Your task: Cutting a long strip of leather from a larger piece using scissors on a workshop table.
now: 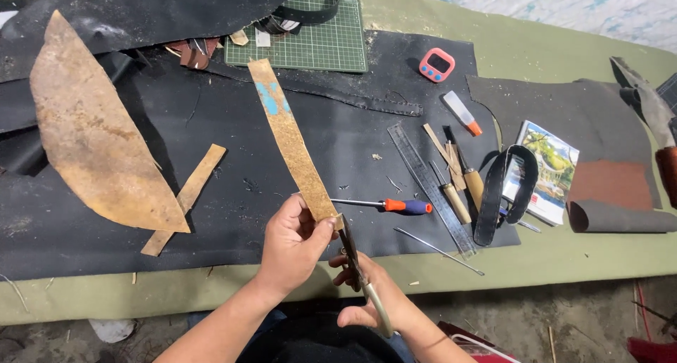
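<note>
My left hand (295, 243) pinches the near end of a long tan leather strip (290, 137) that has a blue patch near its far end. The strip reaches away from me over the black leather sheet (211, 165). My right hand (370, 296) grips scissors (352, 254) with pale handles, and their blades sit at the strip's near end, right beside my left thumb.
A large curved tan leather piece (92, 130) and a narrow tan offcut (185, 197) lie to the left. To the right are a screwdriver (388, 206), metal ruler (431, 188), awls (455, 194), black strap (504, 190), booklet (546, 169), glue tube (462, 113), pink timer (436, 65) and green cutting mat (310, 39).
</note>
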